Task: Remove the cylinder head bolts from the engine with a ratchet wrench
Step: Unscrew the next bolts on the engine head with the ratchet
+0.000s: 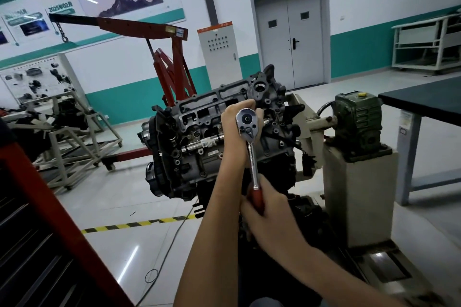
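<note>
A person's right hand (269, 209) grips the red handle of a chrome ratchet wrench (252, 157), while the left hand (232, 127) curls around its round head, held against the upper right end of a grimy grey engine (199, 132). The engine sits tilted on a beige stand (359, 182). Behind are a red hoist (172, 57) and 2 grey doors (289, 37).

You stand in an automotive training workshop: a bare engine (199, 132), a red engine hoist (139, 25) behind it, a parts display board (37, 77), hazard tape (129, 225) on the floor (139, 189).
</note>
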Tool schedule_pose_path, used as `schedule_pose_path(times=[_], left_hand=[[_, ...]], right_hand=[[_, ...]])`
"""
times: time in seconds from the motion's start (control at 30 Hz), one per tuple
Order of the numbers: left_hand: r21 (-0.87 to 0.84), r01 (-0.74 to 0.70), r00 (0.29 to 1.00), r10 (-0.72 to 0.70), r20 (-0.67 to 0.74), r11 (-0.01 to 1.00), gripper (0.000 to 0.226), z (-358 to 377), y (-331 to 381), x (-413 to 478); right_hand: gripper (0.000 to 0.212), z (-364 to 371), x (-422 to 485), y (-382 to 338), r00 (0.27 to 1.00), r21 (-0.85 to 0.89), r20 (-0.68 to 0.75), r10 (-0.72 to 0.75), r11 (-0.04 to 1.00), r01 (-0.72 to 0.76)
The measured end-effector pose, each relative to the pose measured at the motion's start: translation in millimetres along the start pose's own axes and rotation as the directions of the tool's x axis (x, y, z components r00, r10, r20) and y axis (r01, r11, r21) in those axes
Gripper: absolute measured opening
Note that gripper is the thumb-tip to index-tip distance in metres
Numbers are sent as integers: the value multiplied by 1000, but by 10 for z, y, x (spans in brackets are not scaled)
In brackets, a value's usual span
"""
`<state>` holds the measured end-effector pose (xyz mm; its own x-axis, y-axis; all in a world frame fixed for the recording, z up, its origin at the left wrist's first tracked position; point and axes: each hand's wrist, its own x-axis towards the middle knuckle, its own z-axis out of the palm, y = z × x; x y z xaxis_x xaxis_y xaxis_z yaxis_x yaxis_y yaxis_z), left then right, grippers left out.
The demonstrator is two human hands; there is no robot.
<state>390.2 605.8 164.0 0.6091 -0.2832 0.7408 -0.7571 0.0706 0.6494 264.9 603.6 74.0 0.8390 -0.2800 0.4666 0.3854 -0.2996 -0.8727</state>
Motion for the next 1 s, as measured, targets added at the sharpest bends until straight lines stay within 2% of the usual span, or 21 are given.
schedule_pose_path(times=[0.1, 0.17, 0.23, 0.3, 0.37, 0.4, 0.43, 0.5, 0.57, 0.6, 0.67, 0.77, 0.83, 0.93, 1.0], left_hand=[[40, -17, 999, 16, 39, 999, 40, -32, 14, -13], [84, -31, 996, 24, 84, 996, 39, -98, 22, -10], [120, -63, 985, 42, 165, 991, 36, -165, 24, 19], [166, -75, 974, 37, 222, 983, 29, -190, 40, 70], [160, -88, 978, 54, 202, 983, 33, -183, 49, 83], [144, -84, 984, 59, 167, 986, 32, -167, 46, 69], [124, -76, 990, 61, 123, 989, 30, -155, 32, 53], [84, -56, 997, 51, 61, 995, 32, -129, 2, 22], [65, -16, 1000, 15, 10, 998, 44, -86, -3, 25], [66, -2, 1000, 3, -9, 998, 49, -58, 4, 36], [77, -1, 1000, 3, -26, 997, 53, -9, 14, 36], [92, -19, 1000, 21, -22, 996, 53, -3, 0, 31], [106, -27, 999, 24, 29, 994, 52, -56, -19, 46], [134, -49, 989, 29, 144, 990, 48, -171, 1, 81], [156, -97, 974, 61, 220, 983, 43, -215, 10, 84]], right_hand=[[19, -126, 45, 7, 999, -62, 51, -17, 998, 20], [25, -502, 140, -17, 987, -251, 150, -61, 963, 97], [31, -965, 325, -134, 956, -476, 267, -120, 846, 239], [26, -1329, 566, -311, 929, -634, 336, -154, 692, 344], [22, -1485, 732, -402, 916, -722, 351, -192, 568, 396], [23, -1474, 743, -383, 919, -733, 342, -196, 556, 391], [27, -1399, 698, -328, 928, -722, 320, -192, 584, 370], [36, -1094, 477, -170, 952, -643, 216, -215, 703, 304], [38, -706, 228, -34, 972, -449, 82, -222, 862, 235], [36, -501, 135, 9, 983, -319, 37, -178, 930, 181], [33, -137, 34, 40, 994, -118, -20, -104, 988, 101], [35, -34, 44, 17, 992, -74, -43, -120, 990, 117], [33, -309, 98, -21, 989, -203, 57, -139, 968, 148], [28, -935, 328, -156, 948, -489, 293, -127, 832, 263], [21, -1291, 564, -296, 914, -654, 389, -113, 666, 360]])
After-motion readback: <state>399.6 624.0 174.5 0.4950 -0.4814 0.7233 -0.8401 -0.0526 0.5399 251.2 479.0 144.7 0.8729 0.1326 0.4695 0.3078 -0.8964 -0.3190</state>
